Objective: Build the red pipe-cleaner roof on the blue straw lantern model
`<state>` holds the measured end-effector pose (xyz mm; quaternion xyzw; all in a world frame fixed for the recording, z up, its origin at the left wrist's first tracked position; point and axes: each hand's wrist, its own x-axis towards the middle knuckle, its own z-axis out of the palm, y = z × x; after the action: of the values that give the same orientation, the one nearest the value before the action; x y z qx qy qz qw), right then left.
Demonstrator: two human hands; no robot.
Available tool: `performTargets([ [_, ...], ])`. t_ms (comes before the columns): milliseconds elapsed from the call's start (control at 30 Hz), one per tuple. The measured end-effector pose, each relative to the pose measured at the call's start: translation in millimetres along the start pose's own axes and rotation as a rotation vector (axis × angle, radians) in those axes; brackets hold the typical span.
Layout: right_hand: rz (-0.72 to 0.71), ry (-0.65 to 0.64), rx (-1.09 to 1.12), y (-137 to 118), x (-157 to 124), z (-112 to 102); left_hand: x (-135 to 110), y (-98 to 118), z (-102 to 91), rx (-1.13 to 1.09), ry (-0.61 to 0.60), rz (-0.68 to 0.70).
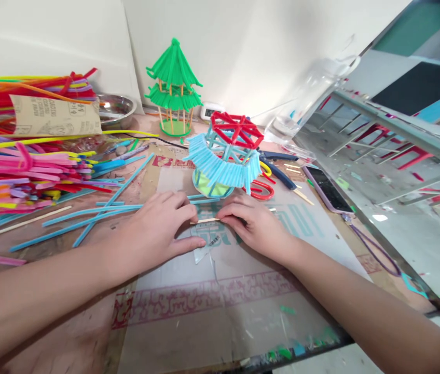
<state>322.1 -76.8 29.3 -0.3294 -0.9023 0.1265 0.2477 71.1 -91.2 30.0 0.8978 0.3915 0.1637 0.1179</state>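
My left hand (pixel 160 226) and my right hand (pixel 253 223) rest on a taped cardboard mat (pixel 212 296), fingertips pinching the two ends of a thin wooden stick (pixel 205 221) between them. Both hands are closed on it. Just beyond the stick stands a small pavilion model (pixel 228 158) of light blue pipe cleaners with a red roof frame and a yellow-green base. Several loose blue pipe cleaners (pixel 87 213) lie left of my left hand.
A heap of coloured pipe cleaners (pixel 21 156) fills the left side. A finished green pavilion (pixel 173 88) and a metal bowl (pixel 117 109) stand at the back. A phone (pixel 327 189), pliers (pixel 278 174) and a red hook lie at right beside a mirror panel (pixel 395 171).
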Motion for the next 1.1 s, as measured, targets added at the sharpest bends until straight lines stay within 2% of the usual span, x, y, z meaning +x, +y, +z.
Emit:
performTargets([
  [533, 0.008, -0.015, -0.002, -5.4, -0.3, -4.5, -0.1, -2.8, 4.1, -0.030, -0.032, 0.022],
  [733, -0.034, -0.023, -0.083, -3.9, -1.6, -6.1, 2.9, -8.7, 7.3, -0.013, -0.029, 0.049],
  [833, -0.050, -0.073, -0.137, -10.2, -1.8, -16.6, 4.0, -8.6, 6.4, -0.012, -0.024, 0.076],
  [967, 0.003, -0.140, -0.191, -25.4, -4.1, -45.2, 4.1, -4.9, 4.2, -0.012, -0.016, 0.073],
  [1033, 0.102, -0.099, -0.218, -25.5, -7.0, -57.8, 3.5, -2.6, 3.0, -0.017, -0.010, 0.073],
  [1100, 0.254, 0.031, -0.226, -16.9, -9.7, -65.2, 2.6, -0.4, 1.3, -0.023, -0.011, 0.064],
])
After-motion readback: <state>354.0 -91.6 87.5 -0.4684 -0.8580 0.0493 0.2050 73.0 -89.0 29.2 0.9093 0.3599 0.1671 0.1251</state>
